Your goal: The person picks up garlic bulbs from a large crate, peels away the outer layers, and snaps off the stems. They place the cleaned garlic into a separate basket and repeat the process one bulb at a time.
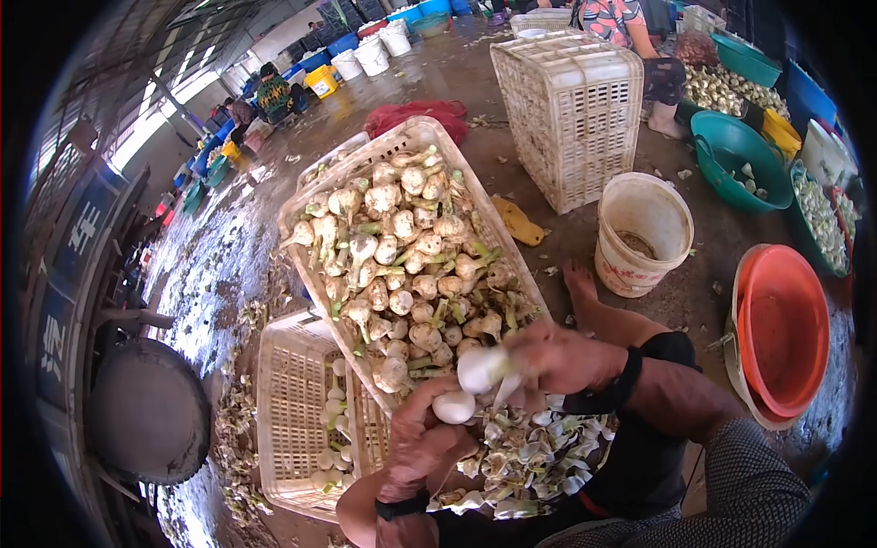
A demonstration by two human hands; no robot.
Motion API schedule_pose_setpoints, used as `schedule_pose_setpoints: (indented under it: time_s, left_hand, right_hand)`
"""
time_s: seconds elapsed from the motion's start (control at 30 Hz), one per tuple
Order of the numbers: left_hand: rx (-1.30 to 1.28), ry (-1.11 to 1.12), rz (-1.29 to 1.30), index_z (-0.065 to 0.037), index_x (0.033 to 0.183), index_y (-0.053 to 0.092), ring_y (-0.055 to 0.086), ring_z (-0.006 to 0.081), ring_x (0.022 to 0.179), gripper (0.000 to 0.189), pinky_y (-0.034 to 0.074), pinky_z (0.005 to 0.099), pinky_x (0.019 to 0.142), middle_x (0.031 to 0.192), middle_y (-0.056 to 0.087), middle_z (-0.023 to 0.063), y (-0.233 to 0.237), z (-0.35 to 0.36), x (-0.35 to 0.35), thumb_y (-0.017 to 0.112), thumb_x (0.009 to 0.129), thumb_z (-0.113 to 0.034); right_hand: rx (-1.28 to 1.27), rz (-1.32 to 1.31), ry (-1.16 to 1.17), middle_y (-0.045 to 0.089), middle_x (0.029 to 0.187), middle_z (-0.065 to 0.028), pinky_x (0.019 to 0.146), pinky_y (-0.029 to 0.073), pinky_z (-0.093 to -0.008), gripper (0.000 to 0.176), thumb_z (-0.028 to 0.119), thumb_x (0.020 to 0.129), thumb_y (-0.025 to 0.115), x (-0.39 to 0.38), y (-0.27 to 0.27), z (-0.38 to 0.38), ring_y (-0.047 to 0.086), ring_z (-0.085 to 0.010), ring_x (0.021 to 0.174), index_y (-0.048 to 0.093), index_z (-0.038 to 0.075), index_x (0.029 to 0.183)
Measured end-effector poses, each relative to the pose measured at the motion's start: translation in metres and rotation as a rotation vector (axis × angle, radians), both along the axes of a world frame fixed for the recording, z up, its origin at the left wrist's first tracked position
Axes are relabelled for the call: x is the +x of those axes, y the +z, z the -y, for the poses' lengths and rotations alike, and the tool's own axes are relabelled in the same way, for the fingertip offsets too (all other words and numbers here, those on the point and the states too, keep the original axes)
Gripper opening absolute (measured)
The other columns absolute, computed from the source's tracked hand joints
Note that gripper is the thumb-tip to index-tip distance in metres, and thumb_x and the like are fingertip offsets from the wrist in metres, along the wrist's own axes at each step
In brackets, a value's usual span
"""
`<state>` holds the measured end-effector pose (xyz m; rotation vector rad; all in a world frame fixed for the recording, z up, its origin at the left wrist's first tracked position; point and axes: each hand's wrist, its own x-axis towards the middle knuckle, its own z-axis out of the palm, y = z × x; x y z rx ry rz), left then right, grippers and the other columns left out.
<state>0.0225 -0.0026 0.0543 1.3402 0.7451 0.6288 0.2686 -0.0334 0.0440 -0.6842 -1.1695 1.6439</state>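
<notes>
My left hand (425, 443) is closed round a smooth white garlic bulb (454, 407), above my lap. Right beside it, a second white garlic bulb (479, 371) is held by its pale stem end in my right hand (568, 362). That hand is smeared by motion, its fingers curled in at the stem, and a strip of pale skin hangs below. In front of both hands, a tilted plastic crate (297, 260) is heaped with dirty, unpeeled garlic bulbs (402, 224). Loose garlic skins (534, 457) are piled beneath my hands.
At the left, a lower crate (274, 402) holds several white bulbs. A white bucket (644, 233), an upright crate (566, 119), a green basin (740, 160) and an orange basin (786, 329) stand to the right. A seated person (630, 46) is behind the upright crate. Skins litter the wet floor.
</notes>
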Motion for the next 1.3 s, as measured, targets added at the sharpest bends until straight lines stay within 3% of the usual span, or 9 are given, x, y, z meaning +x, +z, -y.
schedule_pose_setpoints:
  time_s: [0.07,0.3,0.4,0.57,0.87,0.9,0.97,1.07,1.3]
  left_hand:
    - [0.030,-0.002,0.093,-0.006,0.128,0.054,0.064,0.0198,0.093,0.061,0.057,0.0295,0.073,0.112,0.062,0.0150,-0.002,-0.001,-0.001,0.054,0.071,0.015]
    - [-0.182,0.085,0.586,-0.005,0.126,0.052,0.065,0.0316,0.101,0.058,0.054,0.0442,0.088,0.115,0.062,0.0201,0.006,-0.001,0.007,0.076,0.074,-0.001]
    - [-0.139,0.167,0.542,-0.003,0.125,0.052,0.065,0.0307,0.101,0.059,0.054,0.0433,0.088,0.115,0.063,0.0189,0.003,-0.002,0.009,0.079,0.072,-0.004]
    - [-0.066,0.263,0.376,0.000,0.123,0.051,0.064,0.0220,0.100,0.057,0.055,0.0344,0.086,0.112,0.064,0.0137,-0.003,-0.001,0.009,0.079,0.073,0.000]
    - [0.076,0.375,0.271,0.000,0.129,0.047,0.063,0.0248,0.103,0.062,0.054,0.0336,0.088,0.114,0.062,0.0125,0.014,0.003,0.020,0.080,0.079,-0.014]
    - [0.364,0.383,0.082,-0.002,0.135,0.043,0.062,0.0307,0.105,0.081,0.054,0.0346,0.081,0.127,0.055,0.0200,0.005,-0.004,0.018,0.046,0.089,-0.068]
    - [0.327,0.433,0.119,-0.003,0.135,0.043,0.062,0.0311,0.105,0.076,0.054,0.0353,0.080,0.127,0.055,0.0202,0.010,-0.004,0.009,0.047,0.090,-0.064]
    - [0.278,0.530,0.210,-0.002,0.133,0.045,0.064,0.0302,0.100,0.064,0.054,0.0351,0.078,0.122,0.060,0.0194,0.026,-0.001,0.008,0.055,0.093,-0.051]
    - [0.178,0.609,0.487,-0.002,0.129,0.049,0.066,0.0252,0.092,0.052,0.055,0.0353,0.075,0.114,0.065,0.0178,0.034,-0.011,-0.016,0.061,0.093,-0.037]
  right_hand:
    - [-0.208,-0.355,-0.016,0.070,0.083,-0.0127,0.056,0.053,-0.0276,0.031,0.018,0.093,0.054,0.012,0.009,-0.004,0.065,-0.0153,0.061,0.064,-0.007,0.109]
    - [0.731,1.011,0.211,0.058,0.068,-0.0182,0.057,0.046,-0.0406,0.030,0.026,0.094,0.056,-0.024,-0.051,0.016,0.058,-0.0347,0.063,0.057,-0.001,0.080]
    - [0.678,0.772,0.131,0.057,0.069,-0.0197,0.056,0.045,-0.0416,0.030,0.026,0.092,0.058,-0.027,-0.050,0.001,0.053,-0.0406,0.063,0.055,-0.001,0.077]
    - [0.267,0.324,0.038,0.052,0.064,0.0005,0.053,0.040,-0.0281,0.032,0.030,0.098,0.058,-0.025,-0.016,0.008,0.047,-0.0069,0.061,0.060,0.000,0.086]
    - [-0.183,0.209,-0.112,0.066,0.078,-0.0043,0.054,0.052,-0.0230,0.033,0.035,0.098,0.052,0.001,-0.017,0.009,0.063,-0.0099,0.061,0.062,0.003,0.102]
    - [-0.217,0.178,-0.205,0.066,0.080,-0.0042,0.054,0.052,-0.0224,0.032,0.033,0.098,0.053,0.015,-0.013,0.008,0.063,-0.0101,0.061,0.062,0.003,0.102]
    - [0.348,0.826,-0.545,0.063,0.078,-0.0037,0.053,0.051,-0.0212,0.026,0.028,0.097,0.052,0.053,-0.018,0.001,0.063,-0.0092,0.065,0.061,0.004,0.102]
    - [-0.326,-0.494,-0.842,0.057,0.077,-0.0030,0.050,0.039,-0.0227,0.049,0.048,0.102,0.037,0.082,-0.010,-0.019,0.046,-0.0085,0.055,0.054,0.004,0.117]
    - [0.022,0.806,-0.417,0.069,0.083,-0.0162,0.062,0.054,-0.0357,0.036,0.030,0.091,0.060,0.036,-0.028,-0.021,0.065,-0.0221,0.062,0.066,-0.004,0.101]
